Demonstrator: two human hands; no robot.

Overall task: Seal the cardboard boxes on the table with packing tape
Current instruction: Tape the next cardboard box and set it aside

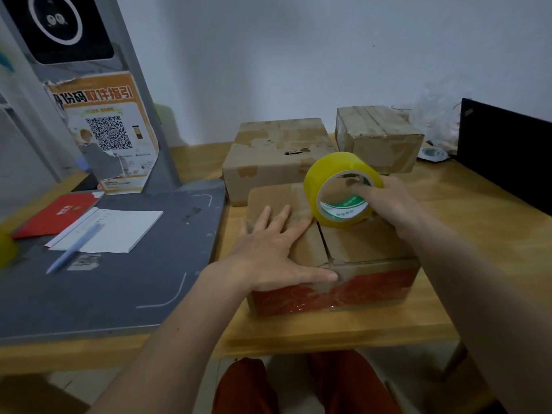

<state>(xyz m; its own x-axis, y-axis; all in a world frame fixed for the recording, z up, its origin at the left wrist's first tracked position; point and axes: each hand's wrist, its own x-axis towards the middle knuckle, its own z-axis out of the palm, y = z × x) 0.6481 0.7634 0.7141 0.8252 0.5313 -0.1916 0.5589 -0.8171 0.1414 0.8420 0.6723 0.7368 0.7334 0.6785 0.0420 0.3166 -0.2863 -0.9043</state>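
Right fingers [363, 189] hook tape roll [340, 186] atop box [367, 243]; left fingers [283, 216] flat on it

There is a single view, from a wide-angle camera worn on the person's head. It looks forward and steeply down over the wooden surface [352, 330], close enough that both forearms run in from the bottom edge toward the middle. The near cardboard box [352, 249] sits just below the centre of the picture, with two more boxes behind it. The white wall [298, 55] fills the top, and the person's legs show under the surface's front edge. Straight lines bow toward the picture's edges. No second view shares the scene.
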